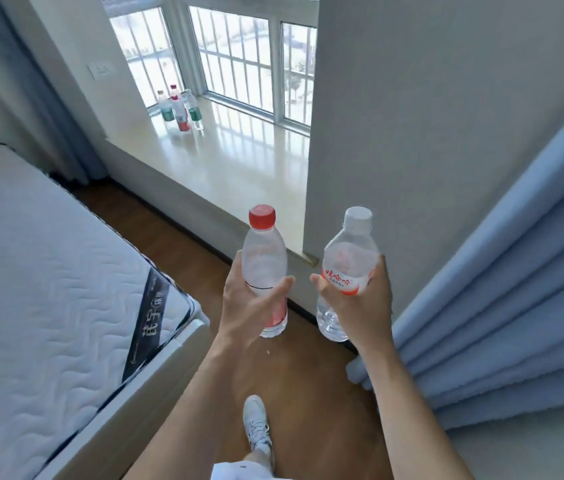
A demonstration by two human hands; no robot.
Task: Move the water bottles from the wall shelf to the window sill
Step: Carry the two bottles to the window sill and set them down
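Observation:
My left hand (249, 306) grips a clear water bottle with a red cap (264, 251) around its middle, held upright. A second clear bottle with a white cap and a red-lettered label (348, 261) stands upright in the grip of my right hand (360, 303). Both bottles hang over the wooden floor, short of the near corner of the pale window sill (225, 168). At the sill's far left end stand three bottles (180, 109) close together, two with green labels and one with a red label.
A mattress on a bed frame (48, 289) fills the left side. Blue curtains (515, 289) hang at the right, beside a grey wall (429, 116) that juts out by the sill. A wooden floor (308, 375) strip runs between bed and sill. My shoe (256, 424) shows below.

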